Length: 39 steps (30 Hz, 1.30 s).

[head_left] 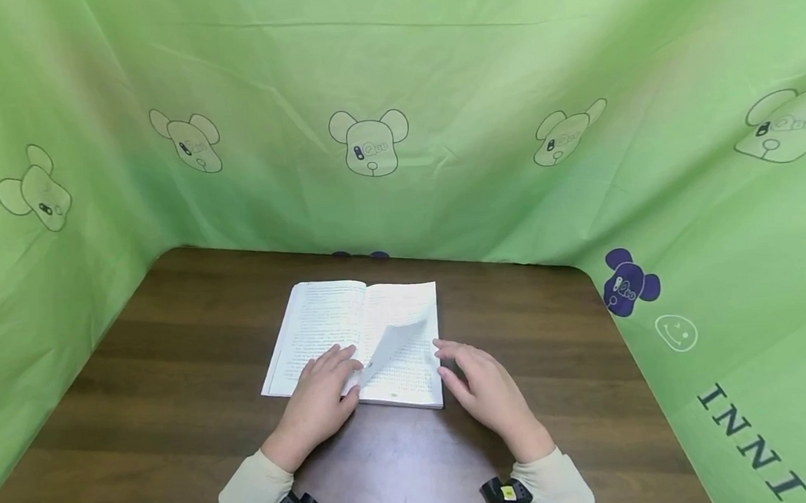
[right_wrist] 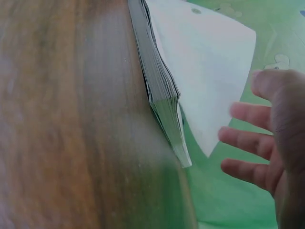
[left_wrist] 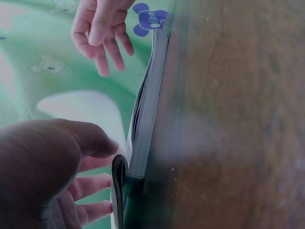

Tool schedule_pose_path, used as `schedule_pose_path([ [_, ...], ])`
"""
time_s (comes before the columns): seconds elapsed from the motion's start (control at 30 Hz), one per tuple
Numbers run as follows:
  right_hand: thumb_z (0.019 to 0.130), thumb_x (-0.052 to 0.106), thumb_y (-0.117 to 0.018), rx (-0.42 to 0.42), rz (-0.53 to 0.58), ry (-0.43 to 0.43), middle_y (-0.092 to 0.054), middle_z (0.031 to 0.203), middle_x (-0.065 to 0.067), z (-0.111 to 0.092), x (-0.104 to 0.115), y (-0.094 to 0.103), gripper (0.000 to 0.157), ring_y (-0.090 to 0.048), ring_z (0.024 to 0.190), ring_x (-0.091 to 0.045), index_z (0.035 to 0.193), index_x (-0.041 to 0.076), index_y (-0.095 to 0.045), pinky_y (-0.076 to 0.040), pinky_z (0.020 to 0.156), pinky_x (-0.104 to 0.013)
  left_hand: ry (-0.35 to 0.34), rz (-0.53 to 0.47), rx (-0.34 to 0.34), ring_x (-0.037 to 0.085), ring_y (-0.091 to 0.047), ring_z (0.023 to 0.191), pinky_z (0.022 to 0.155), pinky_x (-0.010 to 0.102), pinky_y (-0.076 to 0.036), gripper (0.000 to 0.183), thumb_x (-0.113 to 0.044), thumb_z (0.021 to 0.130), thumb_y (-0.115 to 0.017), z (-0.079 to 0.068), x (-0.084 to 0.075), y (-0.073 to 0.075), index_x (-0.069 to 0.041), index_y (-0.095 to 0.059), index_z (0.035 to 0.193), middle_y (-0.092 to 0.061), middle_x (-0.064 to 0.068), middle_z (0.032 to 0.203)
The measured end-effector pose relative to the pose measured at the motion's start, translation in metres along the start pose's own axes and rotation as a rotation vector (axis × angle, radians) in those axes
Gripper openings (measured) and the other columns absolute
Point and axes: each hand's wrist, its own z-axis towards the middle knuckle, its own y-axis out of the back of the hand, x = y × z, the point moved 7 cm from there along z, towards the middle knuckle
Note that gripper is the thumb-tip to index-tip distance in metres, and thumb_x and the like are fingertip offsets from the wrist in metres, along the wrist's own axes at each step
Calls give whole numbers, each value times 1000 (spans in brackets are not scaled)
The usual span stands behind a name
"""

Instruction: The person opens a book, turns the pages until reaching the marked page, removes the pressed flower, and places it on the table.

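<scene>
An open book [head_left: 326, 310] with printed pages lies on the table. From its right half a single page [head_left: 398, 342] stands partly raised and curved, its free edge in the air; it also shows pale in the right wrist view [right_wrist: 209, 62]. My left hand [head_left: 320, 399] rests on the lower part of the left page, fingers extended toward the spine and thumb by the bottom edge. Beside the right edge of the book is my right hand [head_left: 486, 389], fingers loosely spread. In the right wrist view those fingers [right_wrist: 248, 143] hold nothing and appear apart from the raised page.
The brown wooden table [head_left: 553, 334] extends around the book on all sides. A green curtain [head_left: 447, 64] with bear-head drawings hangs behind the table and along both sides. Each wrist wears a black camera strap, such as the right one [head_left: 506, 493].
</scene>
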Motion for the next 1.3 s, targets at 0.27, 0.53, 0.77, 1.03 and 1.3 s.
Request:
schedule_pose_path([
  [0.27,95,27,-74,230,50,56,-62,145,-5,-5,3,-19,32,-55,138,-24,124,13,-69,-41,114,-50,34,-54,-99,35,-54,136,111,52,-42,76,-27,94,-73,3,4,6,-4,-36,157,-53,16,150],
  [0.53,93,36,-75,332,73,45,-55,152,-7,-10,1,-25,49,-48,144,-29,135,12,-66,-32,117,-59,16,11,-198,44,-20,153,116,62,-32,104,-17,85,-80,4,3,16,-4,-13,163,-8,23,169],
  [0.77,94,39,-74,367,63,19,-54,153,-5,-13,-2,-29,48,-46,145,-28,134,14,-68,-29,119,-60,-1,86,-190,43,7,157,117,74,-8,102,-16,83,-81,4,3,16,-12,-19,164,10,19,171],
  [1.03,93,40,-74,390,51,-10,-53,154,-2,-11,-2,-30,47,-44,147,-25,132,15,-69,-28,120,-60,-44,147,-143,41,-2,158,115,78,-8,95,-11,83,-79,3,1,14,-17,-29,163,-7,10,173],
  [1.3,92,40,-75,402,47,-25,-55,153,-2,-11,-1,-32,45,-45,146,-25,131,16,-70,-30,119,-61,-62,109,-65,40,-12,158,116,76,-9,83,-3,87,-69,0,1,7,-19,-35,161,-20,6,171],
])
